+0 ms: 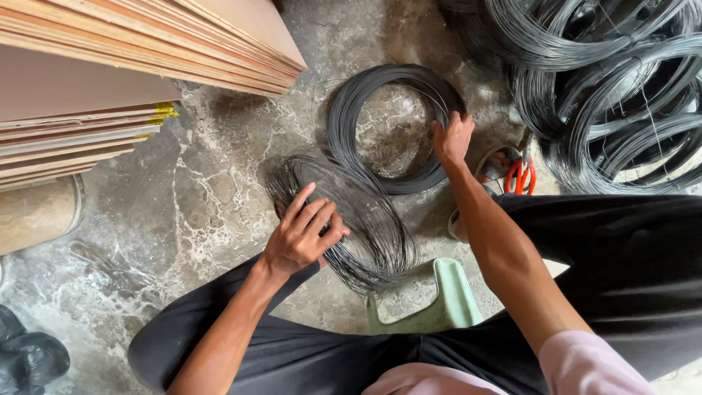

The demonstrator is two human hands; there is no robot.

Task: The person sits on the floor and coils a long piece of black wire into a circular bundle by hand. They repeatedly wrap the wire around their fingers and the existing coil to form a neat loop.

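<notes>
Two small coils of dark wire lie on the stone floor [190, 197] in front of me, and two hands work them, one each. Starting at the far left, I see a stack of plywood sheets [110, 66], several boards deep. Next comes my left hand [303, 234], fingers slightly spread and curled over the near edge of the loose wire coil [358, 219], thumb tucked under so the strands are pinched. That coil is a stretched oval, its long axis running from upper left down toward the green stool [446, 300] between my knees. Just beyond it, overlapping at one edge, the round wire coil [395, 124] lies flat, with no long axis to speak of. My right hand [453, 137] is closed over its right rim, fingers wrapped around the bundle. Further right is one pair of red-handled cutters [521, 175], then a heap of large wire coils [614, 88], too tangled to count.
</notes>
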